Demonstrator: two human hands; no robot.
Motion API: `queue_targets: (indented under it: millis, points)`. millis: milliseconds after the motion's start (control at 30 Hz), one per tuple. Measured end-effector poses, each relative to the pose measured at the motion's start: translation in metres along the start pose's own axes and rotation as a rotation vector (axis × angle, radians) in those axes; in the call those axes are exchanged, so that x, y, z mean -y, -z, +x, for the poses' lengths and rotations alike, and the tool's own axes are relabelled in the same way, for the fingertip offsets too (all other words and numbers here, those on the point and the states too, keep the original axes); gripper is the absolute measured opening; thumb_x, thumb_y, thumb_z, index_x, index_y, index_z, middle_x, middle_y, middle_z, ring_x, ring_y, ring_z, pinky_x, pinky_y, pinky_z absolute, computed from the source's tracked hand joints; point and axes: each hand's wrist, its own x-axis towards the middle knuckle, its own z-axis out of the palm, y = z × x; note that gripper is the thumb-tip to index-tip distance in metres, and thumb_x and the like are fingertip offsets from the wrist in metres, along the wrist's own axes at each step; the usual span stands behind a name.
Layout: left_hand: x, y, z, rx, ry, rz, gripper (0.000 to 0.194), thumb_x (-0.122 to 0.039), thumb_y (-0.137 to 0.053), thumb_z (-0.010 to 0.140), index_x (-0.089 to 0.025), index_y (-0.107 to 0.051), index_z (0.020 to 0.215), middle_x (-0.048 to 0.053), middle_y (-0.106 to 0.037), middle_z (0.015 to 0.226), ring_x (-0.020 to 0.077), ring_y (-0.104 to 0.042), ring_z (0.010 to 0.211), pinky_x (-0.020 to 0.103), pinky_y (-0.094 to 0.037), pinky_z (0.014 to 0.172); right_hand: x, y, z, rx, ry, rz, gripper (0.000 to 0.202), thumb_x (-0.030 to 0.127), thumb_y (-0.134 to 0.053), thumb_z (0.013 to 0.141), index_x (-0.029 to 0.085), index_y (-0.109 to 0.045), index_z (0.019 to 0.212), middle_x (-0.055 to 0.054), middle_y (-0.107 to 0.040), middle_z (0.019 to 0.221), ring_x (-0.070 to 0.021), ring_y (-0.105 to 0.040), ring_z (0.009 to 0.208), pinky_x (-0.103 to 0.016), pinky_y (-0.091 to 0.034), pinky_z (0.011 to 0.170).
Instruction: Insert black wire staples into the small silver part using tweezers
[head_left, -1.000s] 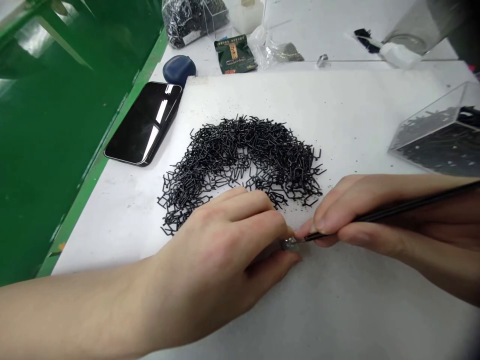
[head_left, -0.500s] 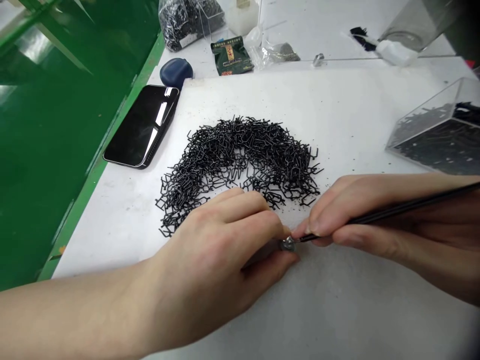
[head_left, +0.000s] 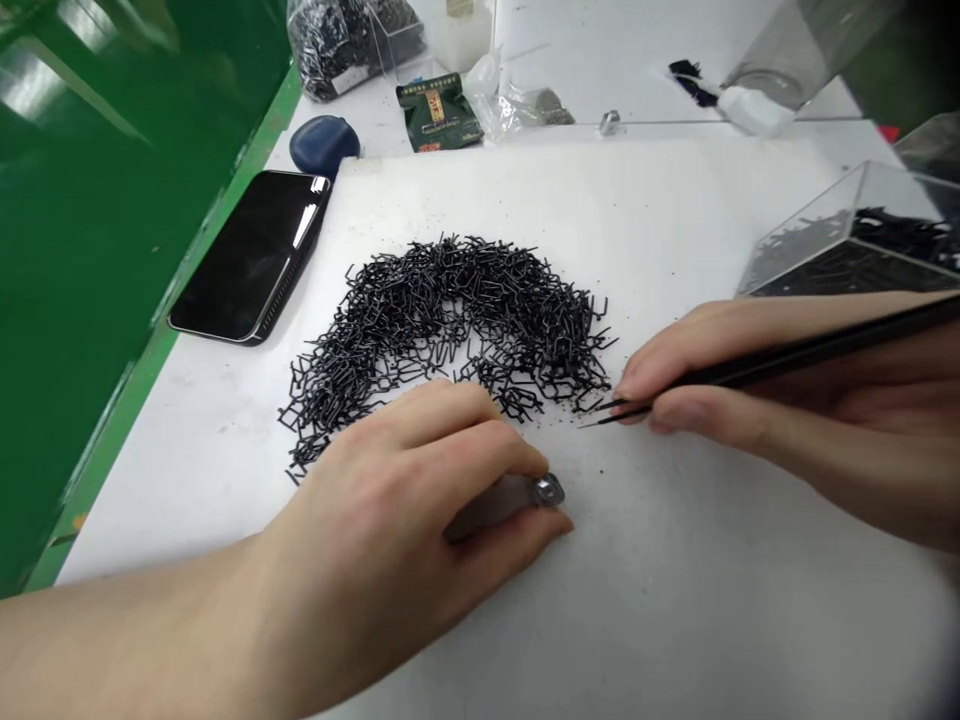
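Between the thumb and forefinger of my left hand (head_left: pixel 427 510) is a small shiny metal piece (head_left: pixel 548 490), held just over the white work surface (head_left: pixel 645 620). My right hand (head_left: pixel 757 400) grips black tweezers (head_left: pixel 795 358); their two thin tips are apart, with nothing visible between them, near the right end of the pile. That pile of small bent black pieces (head_left: pixel 480 285) lies in an arch behind my left hand, which hides part of its near side.
A phone (head_left: pixel 251 255) and a dark blue case (head_left: pixel 325 145) lie at the left edge. Behind are a bag of black pieces (head_left: pixel 341 50), a green packet (head_left: pixel 439 112), a small metal part (head_left: pixel 609 123) and a clear bottle (head_left: pixel 795 60). A clear box (head_left: pixel 847 235) stands at right.
My right hand and the tweezers have moved up and away from the metal piece. The tweezer tips now show apart. The whole view has shifted slightly, with objects sitting further left.
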Motion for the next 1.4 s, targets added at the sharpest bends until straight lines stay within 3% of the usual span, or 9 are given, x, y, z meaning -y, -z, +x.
queue_targets:
  millis: [100, 200, 333, 467, 833, 1133, 1233, 1400]
  points:
    - [0.001, 0.0, 0.0, -0.018, -0.002, 0.012, 0.009, -0.023, -0.083, 0.105, -0.016, -0.086, 0.109, 0.001, -0.075, 0.091, 0.0178, -0.074, 0.089, 0.03, -0.061, 0.083, 0.0, -0.004, 0.001, 0.033, -0.015, -0.013, 0.009, 0.044, -0.091, 0.103, 0.047, -0.091, 0.111, 0.006, -0.088, 0.106, -0.0223, -0.081, 0.094, -0.034, -0.068, 0.074]
    - [-0.003, 0.003, 0.001, 0.022, -0.013, -0.01, 0.023, -0.016, -0.076, 0.104, -0.015, -0.085, 0.125, 0.001, -0.075, 0.093, 0.0184, -0.074, 0.089, 0.032, -0.063, 0.085, 0.001, -0.006, 0.002, 0.025, -0.02, -0.036, 0.007, 0.048, -0.089, 0.105, 0.046, -0.091, 0.111, 0.005, -0.088, 0.105, -0.0228, -0.081, 0.091, -0.035, -0.066, 0.067]
    - [-0.005, 0.005, 0.003, 0.018, -0.039, -0.064, 0.024, -0.009, -0.067, 0.103, -0.019, -0.085, 0.116, 0.0, -0.074, 0.089, 0.016, -0.068, 0.078, 0.032, -0.061, 0.081, 0.003, -0.006, 0.003, 0.008, -0.021, -0.029, 0.004, 0.046, -0.089, 0.104, 0.045, -0.092, 0.108, 0.005, -0.089, 0.105, -0.0238, -0.082, 0.09, -0.036, -0.066, 0.065]
    - [0.0, 0.001, 0.002, 0.0, -0.033, -0.07, 0.018, -0.011, -0.07, 0.105, -0.02, -0.085, 0.109, -0.001, -0.073, 0.088, 0.0144, -0.068, 0.078, 0.03, -0.058, 0.076, 0.007, -0.01, 0.005, 0.015, -0.044, 0.046, 0.006, 0.047, -0.093, 0.101, 0.044, -0.093, 0.105, 0.004, -0.09, 0.102, -0.0233, -0.082, 0.087, -0.035, -0.067, 0.064]
    - [0.001, 0.001, 0.003, 0.014, -0.032, -0.042, 0.017, -0.013, -0.07, 0.107, -0.018, -0.085, 0.102, -0.001, -0.071, 0.086, 0.015, -0.066, 0.079, 0.03, -0.055, 0.076, 0.005, -0.012, 0.006, 0.05, -0.046, 0.104, 0.005, 0.041, -0.093, 0.102, 0.046, -0.092, 0.104, 0.005, -0.09, 0.108, -0.0273, -0.083, 0.098, -0.042, -0.07, 0.079]
    - [-0.003, 0.002, 0.006, 0.034, 0.004, -0.033, 0.017, -0.01, -0.071, 0.105, -0.017, -0.086, 0.099, -0.001, -0.072, 0.083, 0.0147, -0.067, 0.078, 0.028, -0.056, 0.074, 0.005, -0.012, 0.008, 0.016, -0.025, 0.08, 0.003, 0.043, -0.093, 0.102, 0.046, -0.093, 0.102, 0.004, -0.09, 0.104, -0.0287, -0.084, 0.092, -0.044, -0.071, 0.075]
    - [-0.003, 0.002, 0.004, -0.026, -0.024, -0.037, 0.016, -0.015, -0.073, 0.107, -0.017, -0.086, 0.097, -0.001, -0.072, 0.082, 0.0148, -0.066, 0.077, 0.028, -0.054, 0.07, 0.003, -0.01, 0.007, 0.004, -0.045, 0.056, 0.005, 0.045, -0.093, 0.102, 0.048, -0.093, 0.106, 0.005, -0.09, 0.105, -0.0274, -0.085, 0.095, -0.043, -0.071, 0.077]
    - [-0.003, 0.002, 0.004, -0.004, -0.005, -0.02, 0.012, -0.016, -0.078, 0.107, -0.015, -0.087, 0.099, 0.0, -0.073, 0.083, 0.0148, -0.068, 0.08, 0.026, -0.053, 0.068, 0.002, -0.006, 0.003, -0.013, -0.041, 0.051, 0.013, 0.038, -0.092, 0.102, 0.047, -0.094, 0.111, 0.004, -0.091, 0.106, -0.0287, -0.087, 0.096, -0.041, -0.069, 0.07]
